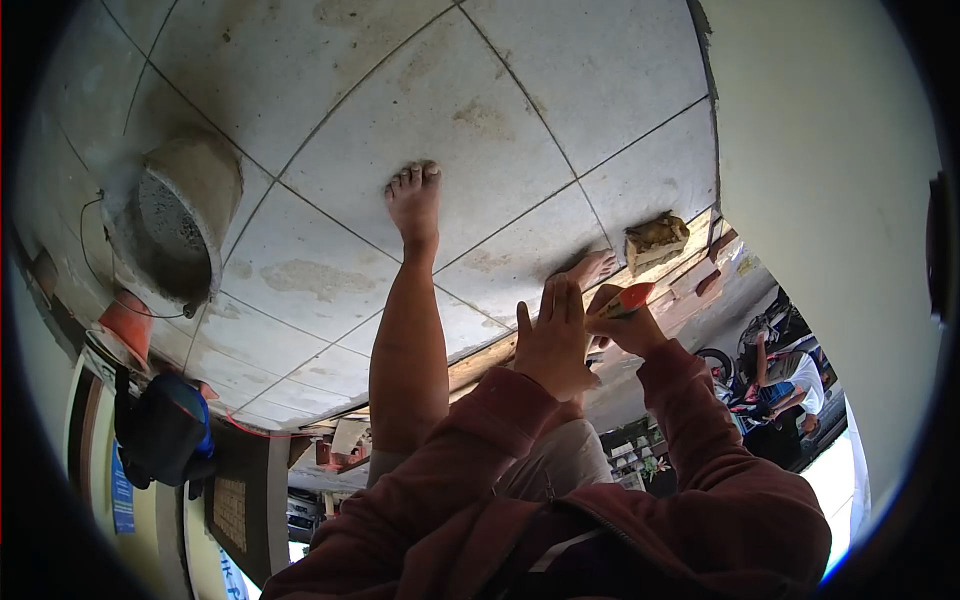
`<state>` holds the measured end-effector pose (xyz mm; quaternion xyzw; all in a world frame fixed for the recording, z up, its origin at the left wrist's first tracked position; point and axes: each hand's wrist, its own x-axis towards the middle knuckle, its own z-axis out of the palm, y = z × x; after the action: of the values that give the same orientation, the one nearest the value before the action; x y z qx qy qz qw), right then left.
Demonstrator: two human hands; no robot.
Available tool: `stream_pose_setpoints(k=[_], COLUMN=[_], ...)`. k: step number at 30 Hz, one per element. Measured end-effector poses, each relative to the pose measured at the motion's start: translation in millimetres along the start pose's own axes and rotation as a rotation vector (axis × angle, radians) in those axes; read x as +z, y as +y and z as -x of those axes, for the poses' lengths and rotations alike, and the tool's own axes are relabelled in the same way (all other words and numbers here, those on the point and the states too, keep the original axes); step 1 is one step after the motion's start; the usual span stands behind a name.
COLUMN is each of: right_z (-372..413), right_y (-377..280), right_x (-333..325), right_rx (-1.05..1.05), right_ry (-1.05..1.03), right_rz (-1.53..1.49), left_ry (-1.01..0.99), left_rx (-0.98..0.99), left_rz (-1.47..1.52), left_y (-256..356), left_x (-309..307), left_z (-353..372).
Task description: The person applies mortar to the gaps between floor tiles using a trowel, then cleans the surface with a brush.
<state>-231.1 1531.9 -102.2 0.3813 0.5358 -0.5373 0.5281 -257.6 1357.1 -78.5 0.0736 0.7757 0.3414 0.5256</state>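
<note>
My left hand (553, 342) is raised over my lap, its back toward the camera and its fingers stretched upward; the palm side is hidden. Just right of it, my right hand (630, 325) is closed round a marker-like tool (622, 302) with a red-orange end and a pale body. The tool's other end reaches behind my left fingers, where its tip cannot be made out. Below both hands are my light shorts (565, 462).
A cement-stained bucket (205, 185) with grey contents stands at left on the tiled floor (330, 220). A rough block (655, 245) lies by a wooden board. A black and blue bag (165, 430) is at lower left. A person (800, 385) is near motorcycles at right.
</note>
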Motion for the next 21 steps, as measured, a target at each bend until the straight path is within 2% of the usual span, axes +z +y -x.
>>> stream_pose_setpoints(k=[2,3,4,6,7,8,10,13,16,18,19,21], right_z=[9.3,11.8,13.9,16.1,11.1,7.5,2.4,7.4,7.4,2.3,-13.1,-56.8], right_y=[-39.1,-47.8,-52.0,-48.0,-36.0,-32.2,-13.8,6.7,19.5,5.8,4.1,-4.0], right_x=[24.1,24.4,23.4,21.2,12.2,11.0,9.2,17.5,8.1,2.1,-5.0,-21.6], right_rx=[-0.066,-0.165,-0.179,-0.195,-0.122,-0.137,-0.266,-0.333,-0.354,-0.342,-0.407,-0.497], right_ry=[-0.077,-0.140,-0.133,-0.225,-0.156,0.041,0.129,0.142,0.147,0.225,0.258,0.385], right_rz=[-0.106,-0.092,-0.089,-0.280,-0.251,-0.202,-0.072,-0.155,-0.136,0.131,0.208,0.356], left_ry=[-0.079,0.014,0.049,0.122,0.148,0.167,0.206,0.127,0.198,0.252,0.193,0.268], left_rx=[0.044,0.027,0.018,0.005,0.051,0.081,0.140,0.092,0.217,0.268,0.128,0.069], left_rz=[0.167,0.381,0.438,0.552,0.558,0.544,0.515,0.602,0.473,0.393,0.533,0.551], left_y=[1.8,-2.0,-5.2,-11.4,-11.8,-10.1,-6.5,-3.3,-5.1,-3.5,0.0,0.7], left_x=[-4.5,-4.8,-4.8,-4.6,2.7,7.7,17.3,36.0,47.6,45.6,41.0,41.5], left_z=[-2.4,-8.1,-10.6,-14.8,-11.4,-9.2,-5.1,0.7,-3.8,-7.7,-6.5,-8.7])
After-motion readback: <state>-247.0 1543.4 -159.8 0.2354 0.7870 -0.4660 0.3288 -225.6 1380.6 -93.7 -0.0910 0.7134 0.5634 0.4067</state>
